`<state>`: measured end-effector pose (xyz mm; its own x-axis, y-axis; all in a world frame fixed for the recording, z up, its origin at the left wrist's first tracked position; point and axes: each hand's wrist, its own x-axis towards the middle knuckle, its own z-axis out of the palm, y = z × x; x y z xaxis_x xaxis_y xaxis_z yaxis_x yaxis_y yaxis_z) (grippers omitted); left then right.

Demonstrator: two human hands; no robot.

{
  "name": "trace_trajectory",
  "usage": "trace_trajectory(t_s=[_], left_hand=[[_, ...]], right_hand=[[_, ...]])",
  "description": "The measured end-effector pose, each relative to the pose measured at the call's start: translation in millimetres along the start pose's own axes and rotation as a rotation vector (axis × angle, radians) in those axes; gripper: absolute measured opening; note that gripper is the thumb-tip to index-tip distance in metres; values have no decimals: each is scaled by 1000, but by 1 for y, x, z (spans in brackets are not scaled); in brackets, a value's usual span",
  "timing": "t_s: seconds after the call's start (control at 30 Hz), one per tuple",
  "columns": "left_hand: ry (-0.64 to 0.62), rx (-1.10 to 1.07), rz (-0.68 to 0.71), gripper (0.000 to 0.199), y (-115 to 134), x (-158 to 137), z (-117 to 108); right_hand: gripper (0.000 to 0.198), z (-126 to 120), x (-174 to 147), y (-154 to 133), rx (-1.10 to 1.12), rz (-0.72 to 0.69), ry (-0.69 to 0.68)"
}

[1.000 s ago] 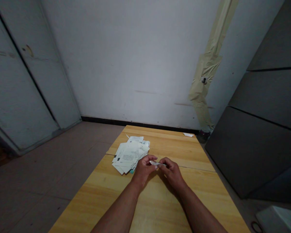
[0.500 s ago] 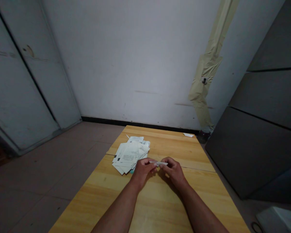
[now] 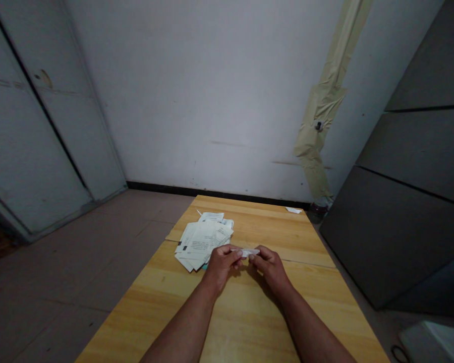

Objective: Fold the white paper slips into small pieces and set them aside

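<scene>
Between my hands, over the middle of the wooden table, is a small narrow piece of white paper. My left hand pinches its left end between thumb and fingers. At the right end, my right hand grips it the same way. The paper looks folded, but its details are too small to make out. Just beyond my left hand lies a loose pile of printed paper sheets, overlapping at several angles. A bit of teal peeks out under the pile's near edge.
A white paper scrap lies at the table's far right corner. Behind the table stands a white wall with a taped pipe. Dark grey panels rise on the right; a pale cabinet stands left.
The paper in my hands has tilted, so more of its white face shows. Both hands have shifted only slightly; the pile of sheets stays where it was.
</scene>
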<state>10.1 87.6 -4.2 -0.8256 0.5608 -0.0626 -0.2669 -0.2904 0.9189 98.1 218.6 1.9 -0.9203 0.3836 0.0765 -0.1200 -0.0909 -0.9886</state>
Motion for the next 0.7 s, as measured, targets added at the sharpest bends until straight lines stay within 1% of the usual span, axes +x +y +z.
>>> trace_trajectory(t_s=[0.1, 0.23, 0.43, 0.57, 0.7], left_hand=[[7, -20, -1, 35, 2, -1, 3], [19, 21, 7, 36, 3, -4, 5], [-25, 35, -21, 33, 2, -7, 7], [-42, 44, -25, 31, 1, -5, 5], [-53, 45, -29, 31, 2, -4, 5]], right_hand=[[29, 3, -1, -3, 30, 8, 28], [28, 8, -2, -10, -63, -12, 39], [28, 7, 0, -12, -147, -34, 78], [28, 2, 1, -10, -132, -11, 45], [28, 1, 0, -7, -46, 27, 35]])
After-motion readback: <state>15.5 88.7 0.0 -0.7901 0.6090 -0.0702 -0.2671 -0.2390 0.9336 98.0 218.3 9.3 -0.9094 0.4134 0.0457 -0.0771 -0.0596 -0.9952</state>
